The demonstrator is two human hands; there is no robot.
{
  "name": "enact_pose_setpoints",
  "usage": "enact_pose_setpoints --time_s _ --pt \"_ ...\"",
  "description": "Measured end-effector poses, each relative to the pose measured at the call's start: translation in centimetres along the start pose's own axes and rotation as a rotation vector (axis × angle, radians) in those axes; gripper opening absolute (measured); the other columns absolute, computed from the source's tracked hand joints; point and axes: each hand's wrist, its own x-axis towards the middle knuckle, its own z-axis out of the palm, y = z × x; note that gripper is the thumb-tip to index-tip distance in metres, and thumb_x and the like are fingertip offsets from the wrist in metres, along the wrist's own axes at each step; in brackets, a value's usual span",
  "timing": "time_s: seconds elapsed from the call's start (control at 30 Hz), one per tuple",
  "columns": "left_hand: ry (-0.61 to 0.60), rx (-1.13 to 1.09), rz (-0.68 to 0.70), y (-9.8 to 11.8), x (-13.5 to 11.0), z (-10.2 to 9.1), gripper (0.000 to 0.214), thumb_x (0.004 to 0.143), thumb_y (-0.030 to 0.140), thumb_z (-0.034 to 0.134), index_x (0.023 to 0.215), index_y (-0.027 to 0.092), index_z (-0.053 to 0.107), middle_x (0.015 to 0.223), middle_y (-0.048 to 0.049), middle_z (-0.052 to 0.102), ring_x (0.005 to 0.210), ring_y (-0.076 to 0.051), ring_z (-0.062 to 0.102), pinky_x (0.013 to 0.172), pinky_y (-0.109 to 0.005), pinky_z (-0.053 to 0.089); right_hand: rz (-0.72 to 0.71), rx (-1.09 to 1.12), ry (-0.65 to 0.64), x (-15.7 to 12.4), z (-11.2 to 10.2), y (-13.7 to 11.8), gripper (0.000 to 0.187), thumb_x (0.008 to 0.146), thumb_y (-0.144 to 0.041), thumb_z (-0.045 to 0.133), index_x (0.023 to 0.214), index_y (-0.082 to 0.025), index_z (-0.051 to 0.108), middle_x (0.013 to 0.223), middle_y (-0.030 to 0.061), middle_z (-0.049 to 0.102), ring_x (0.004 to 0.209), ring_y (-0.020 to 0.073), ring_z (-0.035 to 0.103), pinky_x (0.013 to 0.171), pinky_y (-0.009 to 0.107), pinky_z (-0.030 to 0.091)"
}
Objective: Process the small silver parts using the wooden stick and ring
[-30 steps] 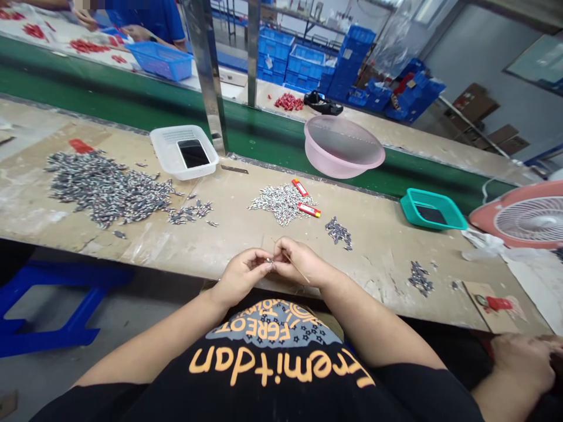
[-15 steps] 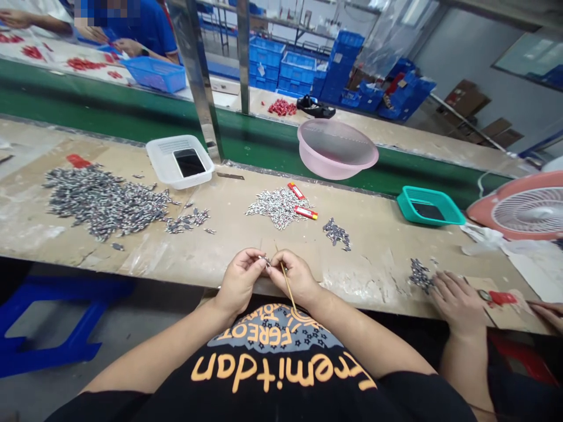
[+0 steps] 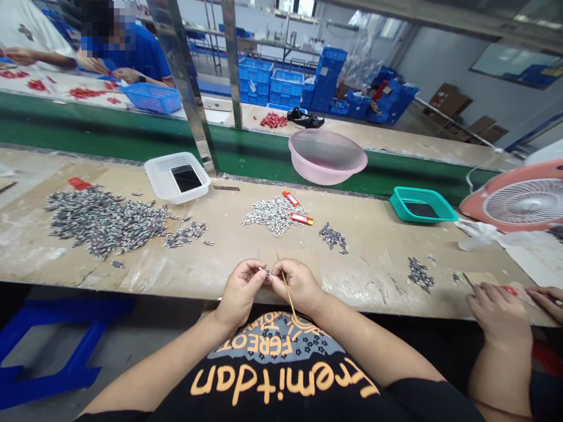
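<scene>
My left hand [image 3: 240, 288] and my right hand [image 3: 298, 284] meet at the near edge of the workbench [image 3: 229, 258], fingertips pinched together on a tiny metal part [image 3: 266, 271]. A thin wooden stick [image 3: 287, 290] is also held in my right hand, slanting down toward my chest. A small pile of silvery parts [image 3: 273, 212] with two red lighters [image 3: 297, 210] lies just beyond my hands. A large pile of grey parts [image 3: 103, 220] spreads at the left, and a small dark heap [image 3: 333, 237] lies to the right.
A white tray holding a phone [image 3: 177, 177], a pink basin [image 3: 326, 156] and a teal tray [image 3: 421, 205] stand along the far side. A pink fan [image 3: 519, 199] is at the right. A co-worker's hand [image 3: 497, 313] rests at the right; another person in blue sits across the belt.
My hands kept pinching the part; the stick swung from lying sideways to pointing toward me. The co-worker's hand reached onto the bench, then drew back right. The view tilted up slightly.
</scene>
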Motion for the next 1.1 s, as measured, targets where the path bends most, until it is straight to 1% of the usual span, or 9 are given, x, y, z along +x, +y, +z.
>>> enact_pose_setpoints --time_s 0.13,0.37,0.5,0.63,0.7,0.83,0.9,1.0,1.1 --pt "0.005 0.021 -0.001 -0.3 0.1 0.0 0.021 0.074 0.023 0.069 0.091 0.017 0.057 0.077 0.0005 0.062 0.069 -0.010 0.059 0.069 -0.022 0.048 0.023 0.028 -0.018 -0.1 0.3 0.3 0.009 0.075 -0.017 0.057 0.068 -0.019 0.053 0.060 -0.0045 0.051 0.056 0.0087 0.046 0.056 0.020 0.036" --pt "0.033 0.015 0.035 -0.8 0.2 0.1 0.019 0.074 0.023 0.069 0.089 0.018 0.059 0.079 0.0011 0.061 0.071 -0.008 0.057 0.068 -0.019 0.046 0.094 0.156 0.001 -0.2 1.0 0.3 0.006 0.076 -0.020 0.057 0.073 -0.019 0.051 0.064 -0.0046 0.051 0.058 0.0090 0.046 0.056 0.020 0.037" --pt "0.010 0.034 0.025 -0.7 0.0 0.2 0.018 0.076 0.025 0.068 0.090 0.018 0.059 0.079 0.0002 0.063 0.073 -0.010 0.059 0.070 -0.022 0.048 0.190 0.229 0.040 -0.2 0.9 0.4 0.007 0.075 -0.021 0.054 0.070 -0.019 0.048 0.062 -0.0046 0.048 0.058 0.0096 0.044 0.054 0.021 0.036" --pt "-0.019 0.034 0.029 -0.6 -0.2 0.4 0.017 0.081 0.030 0.061 0.093 0.017 0.061 0.080 -0.0031 0.066 0.075 -0.014 0.062 0.075 -0.027 0.049 0.249 0.336 0.051 -0.1 0.9 0.4 0.008 0.072 -0.022 0.053 0.070 -0.020 0.045 0.062 -0.0051 0.046 0.057 0.0097 0.042 0.053 0.021 0.035" --pt "-0.022 0.050 0.042 -0.6 -0.2 0.5 0.018 0.081 0.030 0.061 0.093 0.017 0.061 0.082 -0.0031 0.066 0.077 -0.014 0.062 0.076 -0.027 0.048 0.260 0.387 0.035 -0.1 0.8 0.4 0.010 0.073 -0.023 0.053 0.070 -0.020 0.044 0.062 -0.0053 0.045 0.057 0.0097 0.041 0.053 0.021 0.035" --pt "0.010 0.030 0.023 -0.7 -0.2 1.0 0.020 0.074 0.024 0.070 0.089 0.018 0.059 0.079 0.0006 0.064 0.073 -0.010 0.059 0.072 -0.022 0.046 0.253 0.446 0.036 -0.6 0.9 0.5 0.013 0.074 -0.026 0.056 0.071 -0.020 0.044 0.063 -0.0052 0.044 0.058 0.0100 0.040 0.055 0.022 0.035" --pt "0.009 -0.041 -0.013 -0.5 -0.3 1.3 0.019 0.075 0.024 0.068 0.088 0.018 0.057 0.075 0.0015 0.062 0.069 -0.009 0.058 0.070 -0.022 0.046 0.220 0.554 0.027 -1.0 1.0 0.7 0.015 0.079 -0.030 0.055 0.074 -0.020 0.045 0.067 -0.0040 0.047 0.062 0.0110 0.044 0.060 0.024 0.039" --pt "-0.027 -0.137 -0.054 -0.2 -0.6 1.7 0.015 0.078 0.023 0.065 0.089 0.018 0.055 0.071 0.0011 0.062 0.067 -0.010 0.058 0.070 -0.024 0.046 0.194 0.752 0.021 -1.5 1.1 0.9 0.017 0.086 -0.036 0.049 0.081 -0.020 0.046 0.071 -0.0019 0.052 0.069 0.0123 0.050 0.067 0.026 0.043" --pt "-0.055 -0.166 -0.070 0.1 -1.0 2.2 0.013 0.078 0.022 0.064 0.086 0.018 0.055 0.071 0.0004 0.062 0.068 -0.011 0.058 0.070 -0.025 0.045 0.204 0.775 0.050 -1.9 1.1 0.9 0.020 0.089 -0.038 0.045 0.080 -0.020 0.046 0.069 -0.0021 0.052 0.067 0.0119 0.051 0.067 0.026 0.044"
